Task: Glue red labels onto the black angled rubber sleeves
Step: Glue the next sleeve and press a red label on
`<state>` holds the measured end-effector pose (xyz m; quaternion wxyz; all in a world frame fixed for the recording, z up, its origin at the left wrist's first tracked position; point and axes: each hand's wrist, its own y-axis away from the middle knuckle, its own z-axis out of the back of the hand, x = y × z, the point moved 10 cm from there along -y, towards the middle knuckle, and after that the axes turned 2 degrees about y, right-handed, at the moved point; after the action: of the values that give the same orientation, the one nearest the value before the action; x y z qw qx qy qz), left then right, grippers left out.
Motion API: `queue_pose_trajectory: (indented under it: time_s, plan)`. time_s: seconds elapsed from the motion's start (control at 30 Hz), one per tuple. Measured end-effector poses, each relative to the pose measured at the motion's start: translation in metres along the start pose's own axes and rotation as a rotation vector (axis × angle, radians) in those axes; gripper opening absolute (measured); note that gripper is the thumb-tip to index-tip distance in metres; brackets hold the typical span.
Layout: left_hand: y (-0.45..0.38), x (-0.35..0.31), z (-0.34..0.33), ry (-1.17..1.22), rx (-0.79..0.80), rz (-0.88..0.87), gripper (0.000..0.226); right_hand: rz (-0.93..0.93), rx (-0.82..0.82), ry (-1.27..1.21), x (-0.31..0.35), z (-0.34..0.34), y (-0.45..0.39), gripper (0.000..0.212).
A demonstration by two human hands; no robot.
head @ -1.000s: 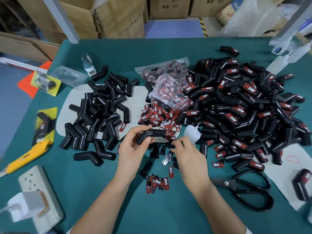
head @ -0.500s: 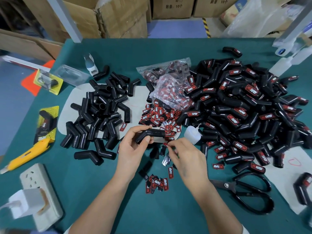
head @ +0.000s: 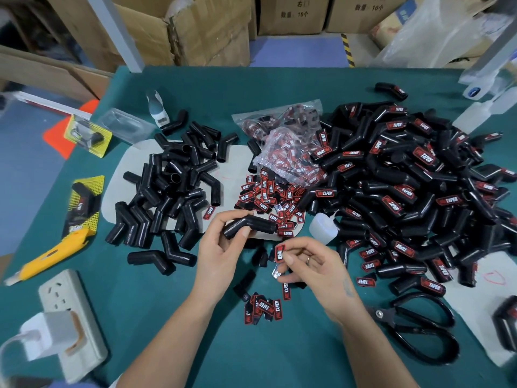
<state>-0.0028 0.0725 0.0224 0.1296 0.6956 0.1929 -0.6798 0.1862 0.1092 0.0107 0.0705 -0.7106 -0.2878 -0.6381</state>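
Note:
My left hand [head: 223, 247] grips a black angled rubber sleeve [head: 251, 226] with no label, held level above the green table. Just right of it my right hand [head: 310, 264] pinches a red label [head: 279, 253] between thumb and fingertips, a little below the sleeve and apart from it. Loose red labels [head: 268, 197] lie in a heap behind my hands, and a few more labels [head: 265, 305] lie between my forearms. Unlabelled sleeves [head: 173, 186] are piled at the left. Labelled sleeves [head: 405, 186] form a large heap at the right.
A small white glue bottle [head: 321, 228] lies right of the held sleeve. Black scissors [head: 419, 329] lie at the lower right. At the left are a yellow utility knife [head: 50, 256] and a power strip [head: 70, 317]. A clear bag of labels [head: 285, 147] sits behind the loose heap.
My right hand has lifted a red label off the table and turned it up toward the sleeve. My left hand keeps the sleeve in nearly the same place.

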Motion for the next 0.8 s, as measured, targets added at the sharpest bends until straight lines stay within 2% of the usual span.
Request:
queue_pose_trajectory:
  time_s: [0.13, 0.33, 0.53, 0.67, 0.8]
  plan:
    - [0.003, -0.001, -0.006, 0.078, 0.061, 0.005, 0.025, 0.003, -0.015, -0.02, 0.003, 0.002, 0.003, 0.01]
    - [0.003, -0.006, -0.012, 0.078, 0.122, -0.012, 0.046, 0.095, -0.105, -0.048, 0.013, 0.009, 0.003, 0.009]
    - [0.006, -0.008, -0.019, 0.049, 0.211, -0.043, 0.044, 0.212, -0.188, 0.079, 0.024, 0.014, 0.008, 0.007]
    - [0.008, -0.011, -0.022, -0.007, 0.261, -0.066, 0.049, 0.196, -0.249, 0.087, 0.021, 0.015, 0.01, 0.008]
    - [0.01, -0.013, -0.025, -0.009, 0.315, -0.064, 0.049, 0.183, -0.185, 0.0, 0.021, 0.005, 0.006, 0.01]
